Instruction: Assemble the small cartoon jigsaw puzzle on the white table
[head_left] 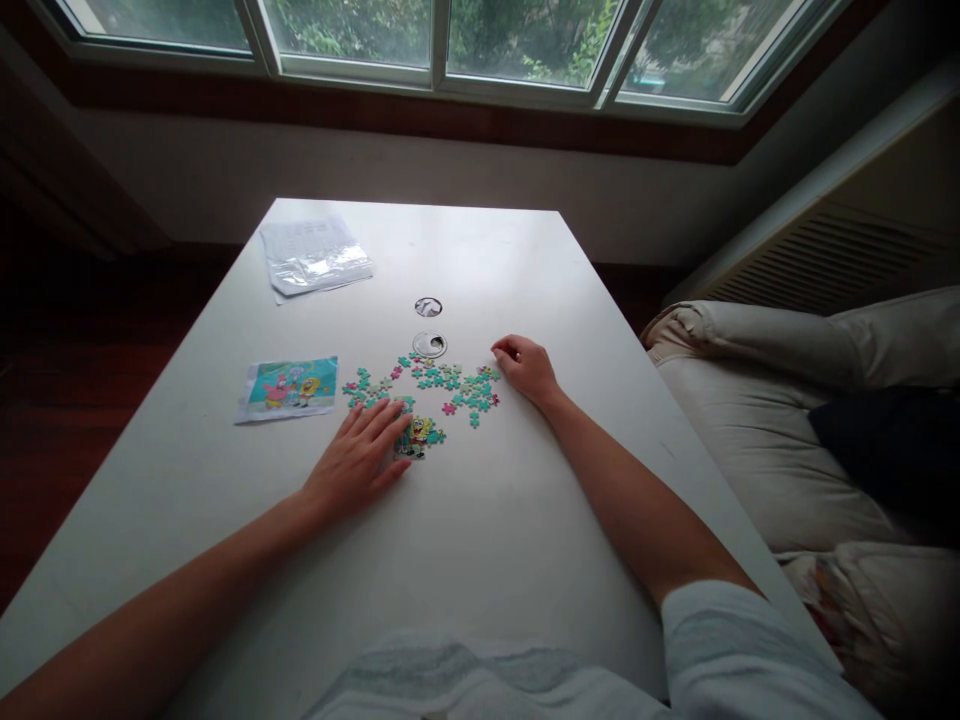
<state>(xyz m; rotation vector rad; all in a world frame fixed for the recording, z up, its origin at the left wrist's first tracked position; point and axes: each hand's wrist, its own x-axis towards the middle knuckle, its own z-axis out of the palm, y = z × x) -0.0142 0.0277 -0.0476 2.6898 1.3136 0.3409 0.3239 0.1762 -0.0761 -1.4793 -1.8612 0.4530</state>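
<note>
My left hand (364,450) lies flat with its fingers stretched out, fingertips resting on the left part of a partly joined jigsaw puzzle (418,436). That joined section shows a yellow cartoon figure, and my fingers hide some of it. Loose jigsaw pieces (474,390), mostly turquoise with a few pink ones, are scattered in an arc beyond it. At the right end of these pieces, my right hand (525,366) rests on the table with its fingers curled in. Whether a small piece is between those fingertips is too small to see. Left of the pieces lies a reference picture (292,388) of cartoon figures.
The white table (480,560) has two round cable holes or inserts, a farther one (428,307) and a nearer one (430,344). A clear plastic bag with papers (319,258) lies at the far left. A pale sofa (750,430) stands along the right side.
</note>
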